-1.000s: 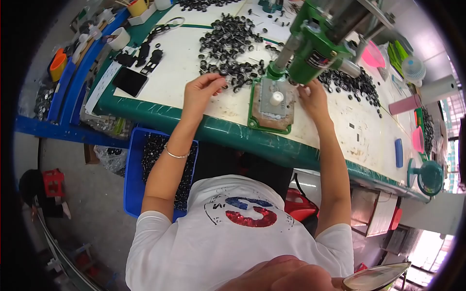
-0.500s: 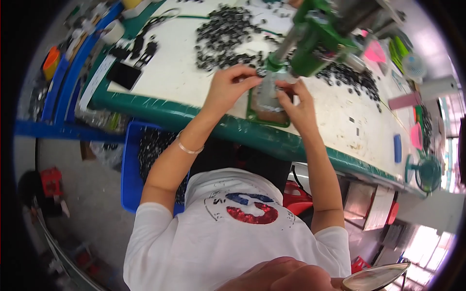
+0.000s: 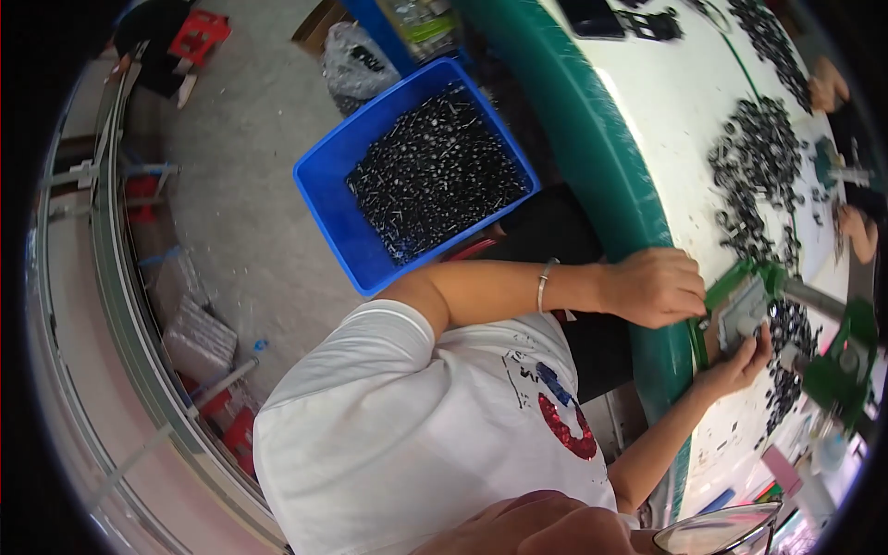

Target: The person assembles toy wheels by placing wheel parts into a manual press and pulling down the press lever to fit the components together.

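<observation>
My left hand point(image 3: 655, 287), a bracelet on its wrist, hangs at the green padded table edge point(image 3: 638, 176) with its fingers curled together. Whatever it may hold is hidden under the fingers. Close by, my right hand point(image 3: 735, 368) is at the metal base plate point(image 3: 743, 310) of a green bench press point(image 3: 842, 361). Its thumb and fingertips are drawn together there, and any small part between them is too small to make out. Piles of small black parts point(image 3: 758, 162) lie on the white table past the press, with more black parts point(image 3: 791, 324) beside it.
A blue bin point(image 3: 324, 176) full of small black and silvery pieces stands on the floor at my left. Behind it sits a clear plastic bag point(image 3: 356, 69). Another person's hands point(image 3: 828, 88) work across the table. A red stool point(image 3: 199, 37) is at the far left.
The view has swung left toward the blue bin. My left hand has drawn back from the press to the table edge and closed. My right hand stays by the press base.
</observation>
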Available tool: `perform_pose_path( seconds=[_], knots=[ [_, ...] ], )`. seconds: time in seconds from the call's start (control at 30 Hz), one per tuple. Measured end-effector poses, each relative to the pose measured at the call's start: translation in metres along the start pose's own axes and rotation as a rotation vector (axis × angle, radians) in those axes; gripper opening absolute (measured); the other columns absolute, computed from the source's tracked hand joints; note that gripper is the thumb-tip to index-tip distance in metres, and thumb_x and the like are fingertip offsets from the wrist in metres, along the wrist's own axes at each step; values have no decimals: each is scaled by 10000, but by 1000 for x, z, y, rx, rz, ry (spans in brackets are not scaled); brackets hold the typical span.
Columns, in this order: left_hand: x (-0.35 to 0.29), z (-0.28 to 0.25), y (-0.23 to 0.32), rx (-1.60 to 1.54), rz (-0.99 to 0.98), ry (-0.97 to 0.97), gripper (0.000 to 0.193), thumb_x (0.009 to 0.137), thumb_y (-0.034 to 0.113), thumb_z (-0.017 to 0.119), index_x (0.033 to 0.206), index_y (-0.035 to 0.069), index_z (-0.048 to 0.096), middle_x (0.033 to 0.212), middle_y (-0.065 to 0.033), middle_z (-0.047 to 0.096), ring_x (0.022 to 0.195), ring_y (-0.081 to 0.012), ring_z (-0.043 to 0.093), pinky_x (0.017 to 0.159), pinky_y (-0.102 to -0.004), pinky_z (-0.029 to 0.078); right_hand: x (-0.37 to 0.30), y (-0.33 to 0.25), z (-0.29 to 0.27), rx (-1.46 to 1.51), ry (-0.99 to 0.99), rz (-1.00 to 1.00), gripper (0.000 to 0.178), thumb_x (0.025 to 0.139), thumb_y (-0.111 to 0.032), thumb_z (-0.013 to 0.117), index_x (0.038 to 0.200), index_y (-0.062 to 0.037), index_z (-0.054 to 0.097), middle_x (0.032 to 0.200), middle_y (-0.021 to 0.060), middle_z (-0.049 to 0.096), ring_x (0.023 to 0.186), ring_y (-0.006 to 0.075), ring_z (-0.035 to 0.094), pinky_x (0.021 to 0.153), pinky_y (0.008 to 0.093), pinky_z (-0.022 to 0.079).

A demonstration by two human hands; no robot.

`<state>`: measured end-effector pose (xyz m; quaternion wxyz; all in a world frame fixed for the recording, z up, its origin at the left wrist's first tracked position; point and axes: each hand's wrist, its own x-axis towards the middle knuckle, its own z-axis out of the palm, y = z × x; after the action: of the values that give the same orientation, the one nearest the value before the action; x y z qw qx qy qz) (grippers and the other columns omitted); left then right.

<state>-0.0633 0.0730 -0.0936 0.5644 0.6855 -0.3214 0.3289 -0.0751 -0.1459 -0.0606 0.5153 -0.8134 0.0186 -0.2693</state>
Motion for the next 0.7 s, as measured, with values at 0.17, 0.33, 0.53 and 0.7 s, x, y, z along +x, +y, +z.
perform_pose_path(
  seconds=[0.17, 0.33, 0.53, 0.7],
  knots=[
    [-1, -1, 0, -27, -42, 21, 60, 713, 101, 691, 754, 90, 649, 797, 1, 599, 743, -188, 569, 655, -318, 450, -1, -4, 3, -22, 33, 25, 316, 920, -144, 483, 1176, 33, 536, 1152, 116, 555, 1036, 211, 528, 914, 345, 434],
    [8, 7, 4, -74, -59, 19, 61, 712, 97, 697, 755, 92, 655, 791, -6, 605, 738, -197, 573, 649, -324, 453, 0, -6, -2, 3, 51, -1, 318, 918, -155, 490, 1174, 29, 537, 1157, 114, 545, 1037, 212, 522, 918, 348, 431],
    [39, 0, 9, -429, -514, -84, 120, 762, 79, 721, 849, 3, 689, 802, -100, 652, 755, -194, 614, 683, -305, 477, 2, 8, -8, 24, 24, 112, 363, 884, -65, 511, 1241, -2, 506, 1184, 109, 550, 1098, 204, 514, 966, 329, 401],
    [72, 4, 13, -383, -536, -183, 115, 758, 66, 702, 831, -20, 684, 781, -84, 649, 750, -177, 591, 691, -275, 456, 10, -14, -10, -15, -92, 12, 339, 809, -103, 630, 1120, 5, 553, 998, 85, 541, 975, 184, 555, 893, 316, 432]
  ],
)
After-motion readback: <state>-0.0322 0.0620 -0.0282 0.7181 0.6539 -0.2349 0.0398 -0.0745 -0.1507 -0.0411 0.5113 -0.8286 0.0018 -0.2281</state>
